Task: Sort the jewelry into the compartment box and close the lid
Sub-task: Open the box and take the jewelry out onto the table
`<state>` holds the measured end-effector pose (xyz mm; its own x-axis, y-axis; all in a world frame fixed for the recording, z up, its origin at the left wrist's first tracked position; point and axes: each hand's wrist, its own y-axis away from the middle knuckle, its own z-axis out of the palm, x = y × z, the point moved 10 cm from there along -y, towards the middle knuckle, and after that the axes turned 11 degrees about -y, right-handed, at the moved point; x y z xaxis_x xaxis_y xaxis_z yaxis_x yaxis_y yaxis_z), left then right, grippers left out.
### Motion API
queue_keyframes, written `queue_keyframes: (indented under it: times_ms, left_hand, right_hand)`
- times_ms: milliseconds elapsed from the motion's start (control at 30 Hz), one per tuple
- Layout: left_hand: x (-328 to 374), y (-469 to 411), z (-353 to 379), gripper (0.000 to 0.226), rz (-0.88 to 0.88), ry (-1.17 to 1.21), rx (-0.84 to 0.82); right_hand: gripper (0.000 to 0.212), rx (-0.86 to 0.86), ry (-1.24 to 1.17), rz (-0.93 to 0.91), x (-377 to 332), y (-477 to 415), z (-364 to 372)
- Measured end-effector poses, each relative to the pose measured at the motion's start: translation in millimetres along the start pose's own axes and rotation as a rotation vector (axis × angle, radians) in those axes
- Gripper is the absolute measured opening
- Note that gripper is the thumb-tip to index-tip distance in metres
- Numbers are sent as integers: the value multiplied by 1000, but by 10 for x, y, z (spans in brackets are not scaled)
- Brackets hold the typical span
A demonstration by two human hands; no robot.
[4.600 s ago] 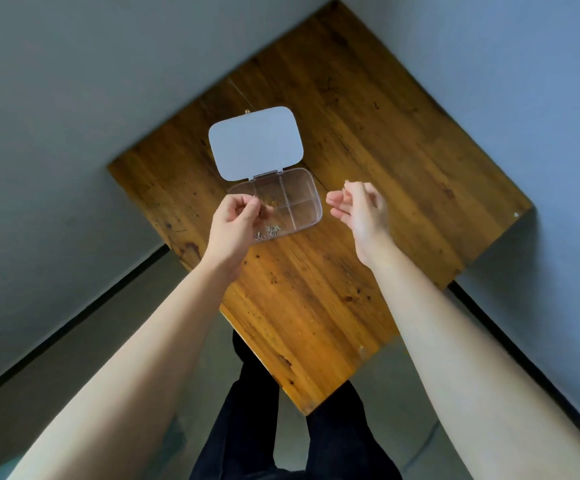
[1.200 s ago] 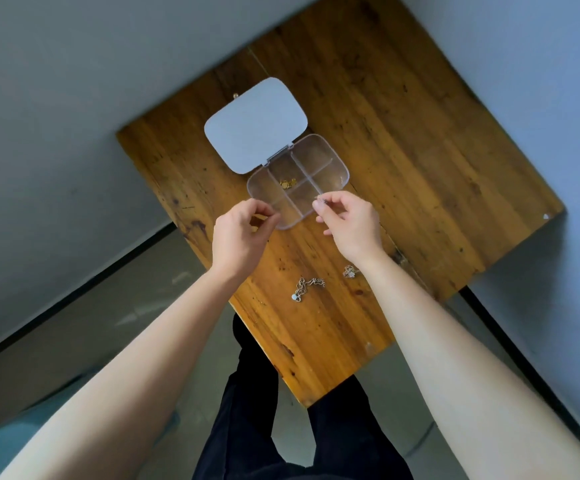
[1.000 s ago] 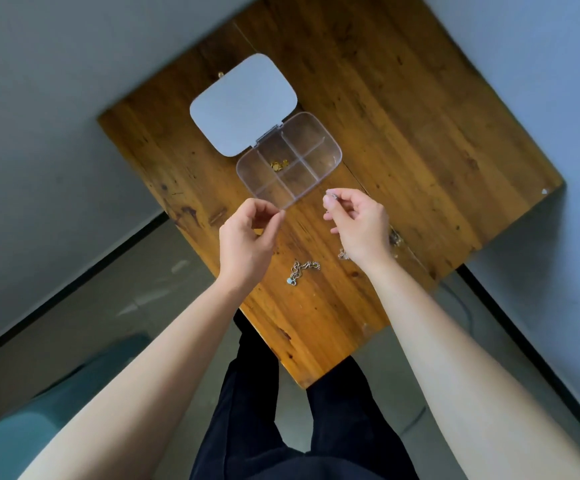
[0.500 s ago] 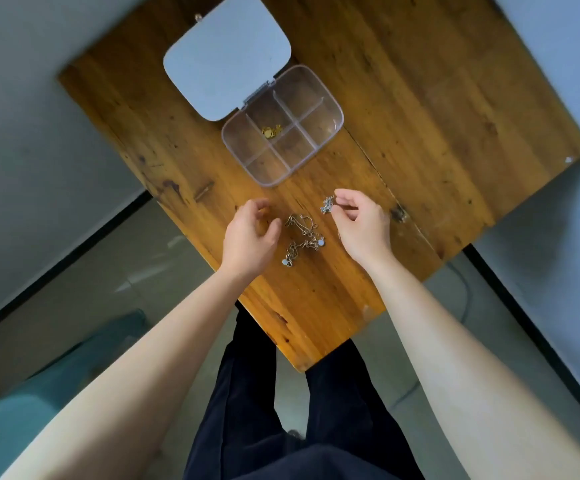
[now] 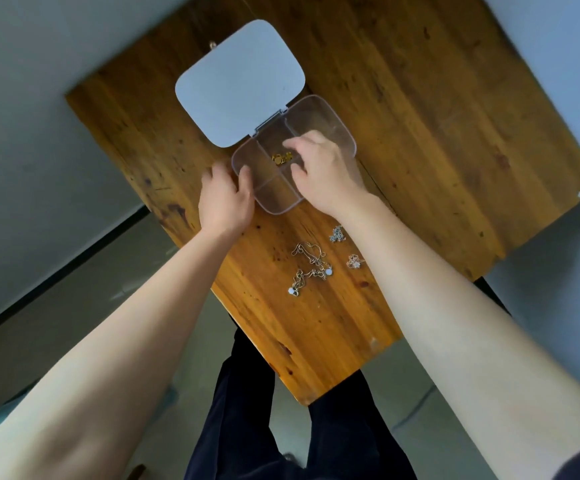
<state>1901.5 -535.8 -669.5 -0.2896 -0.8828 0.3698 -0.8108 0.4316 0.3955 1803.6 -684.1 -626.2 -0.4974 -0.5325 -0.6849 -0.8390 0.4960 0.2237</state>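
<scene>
The clear compartment box (image 5: 332,120) sits on the wooden table, its white lid (image 5: 240,84) lying open flat behind it. Small gold pieces (image 5: 281,159) lie in a middle compartment. My left hand (image 5: 224,199) grips the box's near-left corner, thumb over the rim. Over the box's right half, my right hand (image 5: 323,168) has curled, spread fingers beside the gold pieces, with nothing visible in it. On the table nearer me lie tangled silver chains (image 5: 311,268), a bluish silver cluster (image 5: 337,234) and a rose-gold ring (image 5: 355,262).
The table (image 5: 437,133) stands cornerwise, with its near corner pointing at my dark trousers (image 5: 281,427). Grey walls flank it left and right. A small metal piece (image 5: 213,45) lies at the far edge behind the lid.
Both hands have moved from the loose jewelry up to the box. The silver cluster that was at my right fingertips now lies on the table. My left hand has taken hold of the box corner.
</scene>
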Motion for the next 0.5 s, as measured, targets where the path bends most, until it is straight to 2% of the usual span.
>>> queue_keyframes:
  times_ms: [100, 167, 333, 500]
  left_hand:
    - [18, -77, 54, 41, 49, -94, 38]
    - [32, -89, 79, 39, 84, -134, 81]
    - [8, -125, 119, 39, 121, -154, 117]
    - [20, -141, 115, 40, 153, -178, 129]
  right_hand:
    - [47, -161, 292, -55, -62, -163, 291]
    - [45, -173, 400, -81, -69, -194, 344]
    - [37, -139, 363, -133, -73, -156, 342]
    - [29, -202, 383, -120, -79, -242, 372]
